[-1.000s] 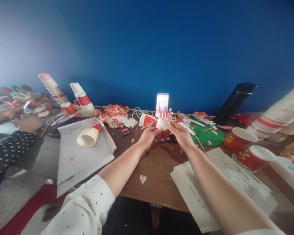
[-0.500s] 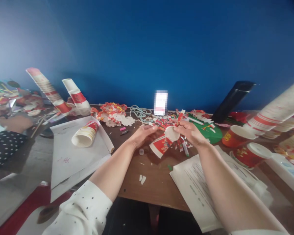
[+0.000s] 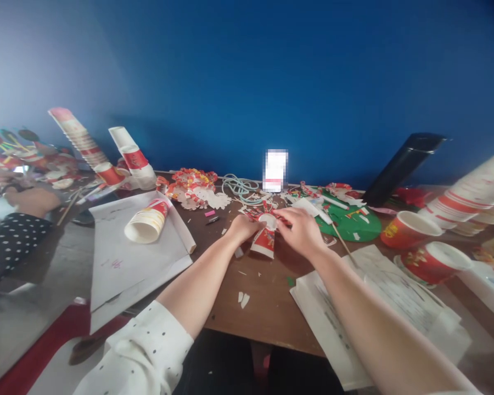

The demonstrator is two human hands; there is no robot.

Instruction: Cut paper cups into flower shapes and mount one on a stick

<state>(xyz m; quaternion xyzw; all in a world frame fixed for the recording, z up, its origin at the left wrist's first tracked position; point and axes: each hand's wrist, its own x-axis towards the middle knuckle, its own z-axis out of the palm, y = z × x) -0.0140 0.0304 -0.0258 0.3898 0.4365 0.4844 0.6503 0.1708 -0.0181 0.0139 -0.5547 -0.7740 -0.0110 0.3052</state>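
Both my hands hold a cut-open paper cup [image 3: 265, 242] above the brown table. Its round white base faces up, and a red printed panel hangs down from it towards me. My left hand [image 3: 243, 229] is closed on the left edge beside the base. On the other side, my right hand [image 3: 299, 230] has its fingers pinched at a red strip of the cup. The cup's far strips blend with the scraps behind it, so their ends are hard to make out.
Paper scraps lie around a green disc [image 3: 368, 227]. Stacked cups [image 3: 473, 192] and a black bottle [image 3: 403, 167] stand right. A cup stack lies on white paper [image 3: 127, 274] at left. A thin stick [image 3: 343, 241] overhangs papers. A co-worker's hand [image 3: 37, 200] is far left.
The cut cup has turned, so its wide panel points more directly towards me. My right hand has shifted from the base's far edge to the strip at its right.
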